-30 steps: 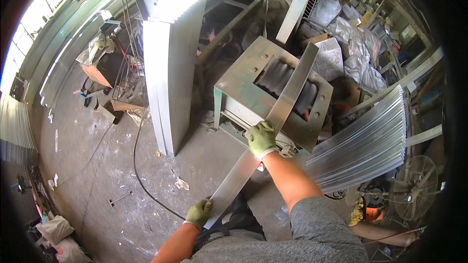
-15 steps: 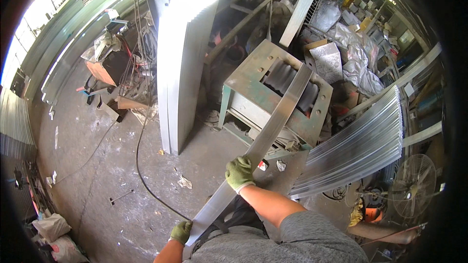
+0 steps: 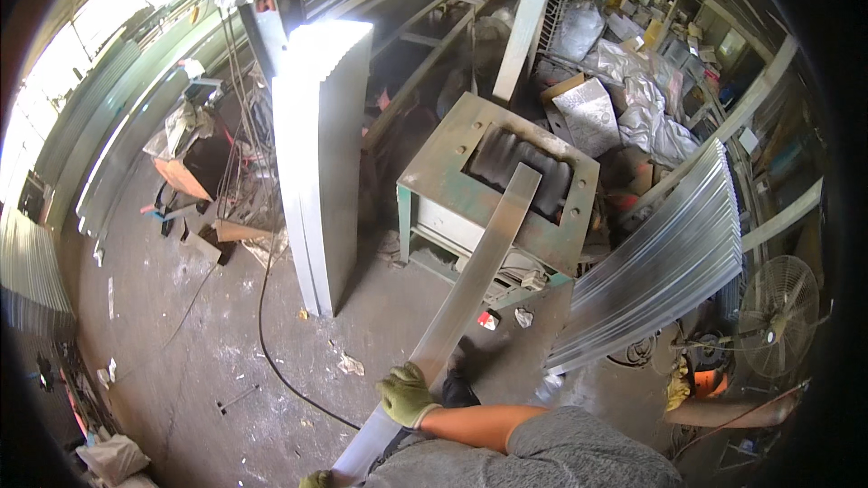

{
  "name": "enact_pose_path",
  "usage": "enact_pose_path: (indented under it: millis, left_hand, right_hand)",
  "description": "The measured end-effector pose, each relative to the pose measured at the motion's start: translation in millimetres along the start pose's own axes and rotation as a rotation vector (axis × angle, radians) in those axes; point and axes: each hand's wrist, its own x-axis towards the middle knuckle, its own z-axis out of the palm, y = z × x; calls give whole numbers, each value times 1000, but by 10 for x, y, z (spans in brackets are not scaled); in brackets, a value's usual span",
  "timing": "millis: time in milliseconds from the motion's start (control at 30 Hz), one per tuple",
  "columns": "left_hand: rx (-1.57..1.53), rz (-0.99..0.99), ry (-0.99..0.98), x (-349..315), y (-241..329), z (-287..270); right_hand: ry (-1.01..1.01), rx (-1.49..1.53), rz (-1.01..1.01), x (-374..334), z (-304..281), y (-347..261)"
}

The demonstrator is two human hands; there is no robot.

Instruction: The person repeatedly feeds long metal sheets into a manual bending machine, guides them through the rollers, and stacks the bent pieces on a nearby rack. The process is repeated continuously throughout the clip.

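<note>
A long, flat grey metal strip (image 3: pixel 475 294) slants from the bottom edge up to the machine. Its far end lies over the dark rollers (image 3: pixel 517 158) in the opening of the worn green-and-grey machine (image 3: pixel 443 146). My right hand (image 3: pixel 407 395), in a green work glove, is closed over the strip near my body. At the strip's near end is my left hand (image 3: pixel 316 480), gloved alike and closed on its edge; the frame's bottom cuts most of it off.
A tall stack of shiny metal strips (image 3: pixel 312 172) stands left of the machine. Another stack of long strips (image 3: pixel 651 262) leans at the right, beside a caged fan (image 3: pixel 779 316). A dark cable (image 3: pixel 264 325) runs over the floor. Silvery sheeting (image 3: pixel 637 95) lies behind the machine.
The strip has come back toward me, its far end now over the rollers instead of beyond them. Both hands have moved lower in view, still holding it. The view has shifted somewhat.
</note>
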Motion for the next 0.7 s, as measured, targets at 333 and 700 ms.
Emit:
enact_pose_path:
  millis: [333, 700]
  left_hand:
    - [-221, -145, 2, 1171, 2380, -845]
    - [-150, 84, 62, 3498, 5053, -1756]
  right_hand:
    - [217, -233, 2, 1013, -1240, 1789]
    - [596, -183, 172, 1095, -1719, 2302]
